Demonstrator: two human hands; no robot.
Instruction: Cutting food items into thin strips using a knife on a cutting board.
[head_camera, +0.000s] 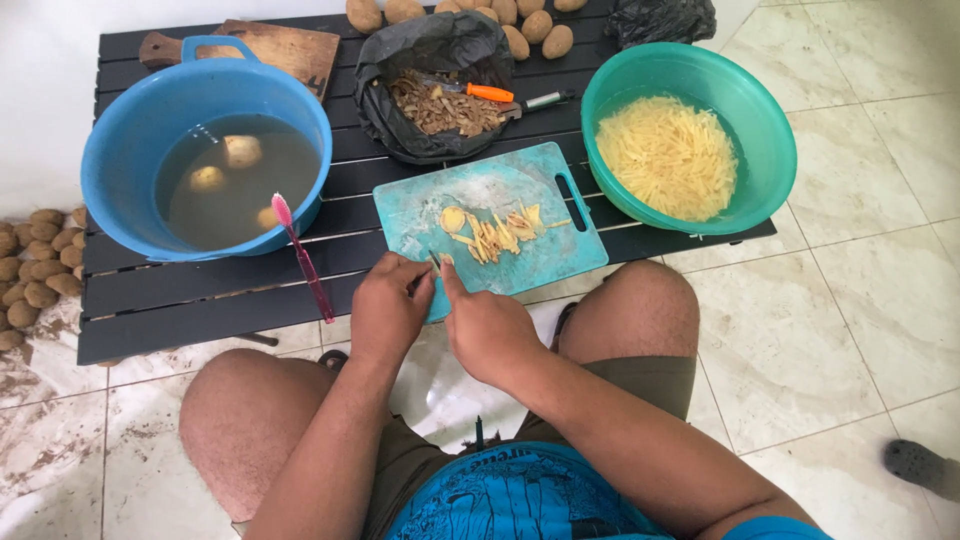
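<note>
My left hand (388, 308) and my right hand (482, 325) meet at the near edge of a teal cutting board (545, 250), pinching a small pale potato piece (441, 261) between their fingertips. Cut potato strips and a slice (492, 232) lie in the board's middle. The board rests on a low black slatted table (200, 300).
A blue tub (120, 140) of murky water holds peeled potatoes, with a pink toothbrush (303, 257) leaning on it. A green bowl (760, 130) holds potato sticks. A black bag (440, 45) holds peels and an orange-handled knife (480, 92). Unpeeled potatoes (30, 270) lie on the floor at left.
</note>
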